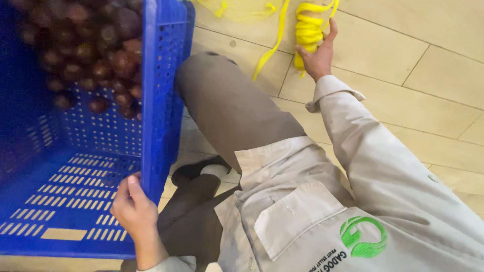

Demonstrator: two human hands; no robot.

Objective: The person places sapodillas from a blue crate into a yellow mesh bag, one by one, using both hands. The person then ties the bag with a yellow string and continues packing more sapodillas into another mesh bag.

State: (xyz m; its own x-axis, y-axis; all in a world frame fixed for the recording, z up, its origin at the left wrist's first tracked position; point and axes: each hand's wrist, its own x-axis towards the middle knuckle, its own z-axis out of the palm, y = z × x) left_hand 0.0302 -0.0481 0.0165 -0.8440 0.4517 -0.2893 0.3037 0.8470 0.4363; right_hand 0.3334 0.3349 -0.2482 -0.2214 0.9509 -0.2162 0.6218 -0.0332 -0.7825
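Observation:
My left hand (132, 206) grips the near wall of a blue perforated plastic crate (156, 116), which is tipped on its side. Several dark red round fruits (96, 55) are piled in the crate's far end. My right hand (318, 54) reaches out across the floor and closes on a bundle of yellow mesh netting (307, 29), with yellow strands trailing from it. I am low to the floor, with my knee (222, 100) in brown trousers between the crate and the netting.
The floor is pale tile with dark joints (403, 85). More yellow netting (237, 10) lies at the top edge. A black shoe and white sock (201, 170) sit beside the crate.

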